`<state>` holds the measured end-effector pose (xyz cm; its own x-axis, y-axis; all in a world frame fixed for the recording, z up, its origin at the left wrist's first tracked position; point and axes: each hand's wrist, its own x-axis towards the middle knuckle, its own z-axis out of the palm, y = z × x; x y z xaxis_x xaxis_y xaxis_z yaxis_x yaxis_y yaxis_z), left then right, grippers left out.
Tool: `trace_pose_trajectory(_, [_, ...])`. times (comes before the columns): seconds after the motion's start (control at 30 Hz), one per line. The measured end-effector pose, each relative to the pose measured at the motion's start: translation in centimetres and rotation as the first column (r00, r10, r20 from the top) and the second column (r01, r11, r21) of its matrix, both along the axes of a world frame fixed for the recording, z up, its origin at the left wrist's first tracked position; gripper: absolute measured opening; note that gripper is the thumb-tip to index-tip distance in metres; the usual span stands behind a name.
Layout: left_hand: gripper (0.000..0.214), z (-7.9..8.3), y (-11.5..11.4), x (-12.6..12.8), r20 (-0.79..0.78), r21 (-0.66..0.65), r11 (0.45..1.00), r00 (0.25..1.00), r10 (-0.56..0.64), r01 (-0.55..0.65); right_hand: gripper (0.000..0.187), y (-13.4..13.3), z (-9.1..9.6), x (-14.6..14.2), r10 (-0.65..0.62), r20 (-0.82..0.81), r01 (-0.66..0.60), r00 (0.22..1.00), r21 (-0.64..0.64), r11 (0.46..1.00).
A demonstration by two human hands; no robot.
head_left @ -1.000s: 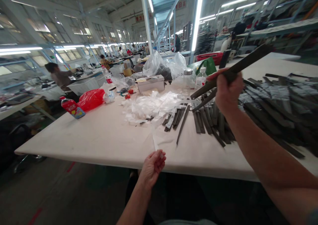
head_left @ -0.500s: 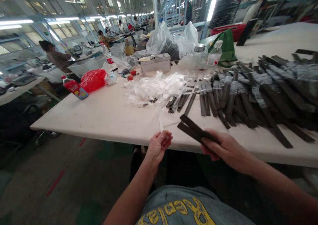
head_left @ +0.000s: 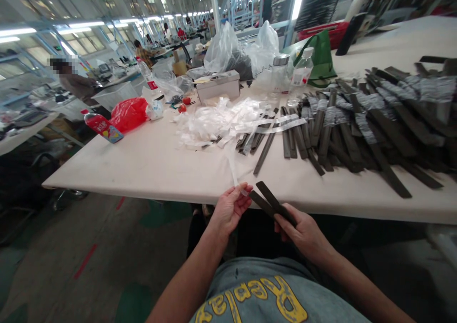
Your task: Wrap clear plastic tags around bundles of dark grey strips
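My left hand (head_left: 233,206) pinches the end of a thin white translucent strip (head_left: 233,172), which trails back over the table. In my right hand (head_left: 300,225) are flat dark strips (head_left: 273,197), their free ends fanned apart and pointing toward my left fingertips. Those ends come very close to the left hand; whether they touch it I cannot tell. Just beyond lies a tangled pile of white strips (head_left: 224,118). A single dark strip (head_left: 264,154) rests beside it on the table. To the right, many dark strips bound with pale wrapping form a large heap (head_left: 374,118).
The pale-covered table (head_left: 143,175) has its near edge just in front of me. A red plastic bag (head_left: 129,113) and a red-labelled bottle (head_left: 95,122) stand left. Farther back are a white box (head_left: 218,87), a lidded jar (head_left: 280,73) and a green bag (head_left: 321,59). A person (head_left: 73,80) is at another table.
My right hand has moved left and slightly down, bringing the dark strips close to my left hand. The left hand has shifted slightly right, still pinching the white strip. The camera view has shifted a little.
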<state>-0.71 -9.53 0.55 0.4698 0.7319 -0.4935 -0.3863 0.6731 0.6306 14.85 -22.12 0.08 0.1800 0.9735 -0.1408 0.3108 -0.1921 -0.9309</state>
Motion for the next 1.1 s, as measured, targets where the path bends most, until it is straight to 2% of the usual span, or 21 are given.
trace_pose_trajectory(0.17, [0.023,-0.1,-0.6,0.2,-0.065,0.051,0.999,0.998,0.016,-0.012,0.029,-0.4,-0.4,0.0,-0.036,-0.071,0.037,0.997,0.011,0.999])
trace_pose_trajectory(0.33, [0.024,-1.0,-1.7,-0.1,-0.208,0.206,0.972,0.975,-0.072,0.116,0.038,0.7,-0.4,0.5,-0.09,-0.262,0.077,0.961,-0.062,0.995])
trace_pose_trajectory(0.43, [0.023,-1.6,-2.7,-0.4,-0.286,0.254,0.946,0.95,-0.125,0.201,0.039,2.4,-0.1,0.7,-0.069,-0.355,0.042,0.932,-0.083,0.996])
trace_pose_trajectory(0.6, [0.026,-1.7,-4.0,-0.9,-0.338,0.243,0.93,0.923,-0.186,0.277,0.035,5.3,0.3,-0.1,0.053,-0.295,-0.083,0.954,-0.092,0.992])
trace_pose_trajectory(0.77, [0.028,-1.5,-4.6,-1.2,-0.387,0.248,0.925,0.905,-0.176,0.286,0.023,6.8,0.2,-1.2,0.031,-0.286,-0.051,0.958,-0.061,0.997])
trace_pose_trajectory(0.9, [0.032,-1.6,-4.5,-1.5,-0.404,0.239,0.917,0.891,-0.205,0.32,0.02,7.0,0.1,-0.9,0.023,-0.246,-0.034,0.969,-0.037,0.999])
trace_pose_trajectory(1.0, [0.04,-1.5,-3.9,-1.7,-0.32,0.254,0.921,0.924,-0.209,0.296,0.021,7.0,0.5,-0.5,0.046,-0.2,-0.054,0.979,-0.032,0.998])
trace_pose_trajectory(1.1, [0.041,-1.2,-3.1,-1.5,-0.173,0.316,0.93,0.975,-0.138,0.188,0.025,6.8,1.0,-0.5,0.098,-0.18,-0.108,0.979,-0.046,0.993])
